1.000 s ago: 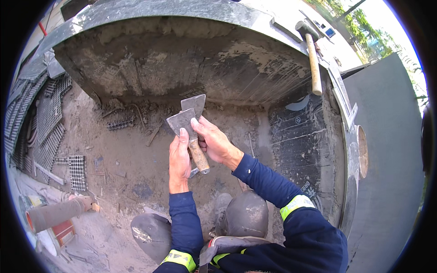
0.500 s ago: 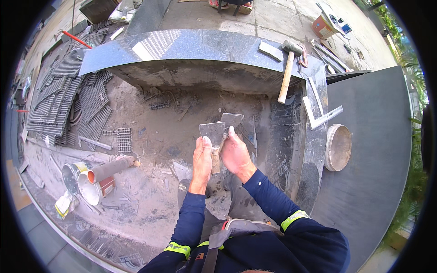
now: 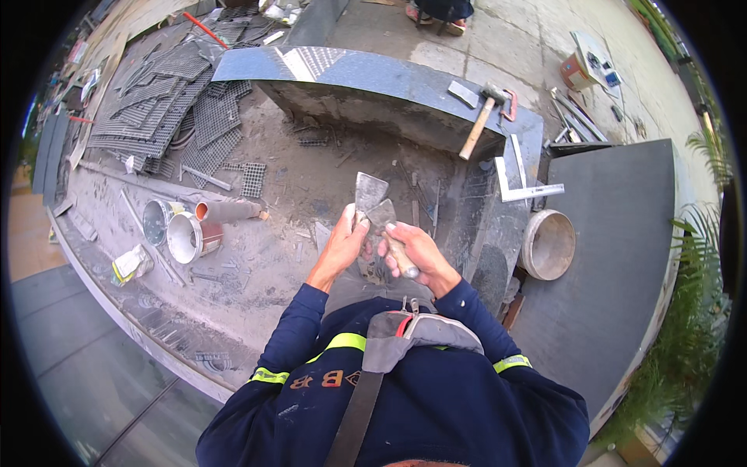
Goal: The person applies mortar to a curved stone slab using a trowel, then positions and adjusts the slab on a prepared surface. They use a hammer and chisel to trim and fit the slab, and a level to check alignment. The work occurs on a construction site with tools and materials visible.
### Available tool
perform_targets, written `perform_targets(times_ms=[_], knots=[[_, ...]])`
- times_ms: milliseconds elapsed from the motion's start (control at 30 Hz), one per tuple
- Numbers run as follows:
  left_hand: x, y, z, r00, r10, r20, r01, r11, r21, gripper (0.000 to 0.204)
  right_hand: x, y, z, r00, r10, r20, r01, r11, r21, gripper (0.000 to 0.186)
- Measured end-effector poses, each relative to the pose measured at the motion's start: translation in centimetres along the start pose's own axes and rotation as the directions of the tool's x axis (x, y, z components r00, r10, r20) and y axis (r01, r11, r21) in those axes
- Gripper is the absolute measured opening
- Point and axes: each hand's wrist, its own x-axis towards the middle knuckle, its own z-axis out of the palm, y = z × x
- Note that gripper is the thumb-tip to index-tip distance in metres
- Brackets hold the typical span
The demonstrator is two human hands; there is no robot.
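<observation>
Two putty knives are in my hands, in front of my body. My left hand is closed round the handle of one, whose wide grey blade points up and away from me. My right hand grips the pale wooden handle of the second, its rounded end toward me. That knife's dusty blade tilts left and overlaps the left knife near the base of its blade. Most of the left handle is hidden behind my fingers.
A stone-topped ledge curves ahead, bearing a mallet, a red clamp and a metal square. A round bucket stands right, beside a dark panel. Left are black grid mats, buckets and an orange-ended pipe.
My right hand has turned, bringing its knife's handle toward me and its blade across the other. The left knife's blade now stands more upright. The view has shifted, showing more of my torso.
</observation>
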Motion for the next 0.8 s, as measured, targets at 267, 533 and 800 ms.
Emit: perform_targets(times_ms=[267,533,800], knots=[[-1.6,0.7,2.1,0.979,0.080,-0.189,-0.073,0.996,0.043,0.019,-0.6,-0.2,3.5,0.997,-0.073,-0.019,0.073,0.997,0.016,0.027],[-2.2,3.4,-1.9,0.992,0.119,-0.035,-0.112,0.978,0.177,0.016,1.1,-3.1,7.1,0.966,-0.231,-0.113,0.240,0.968,0.073,0.027],[0.9,9.3,-9.9,0.985,0.125,-0.119,-0.099,0.973,0.210,0.029,0.8,-1.8,10.1,0.733,-0.677,-0.075,0.420,0.535,-0.733,0.044]])
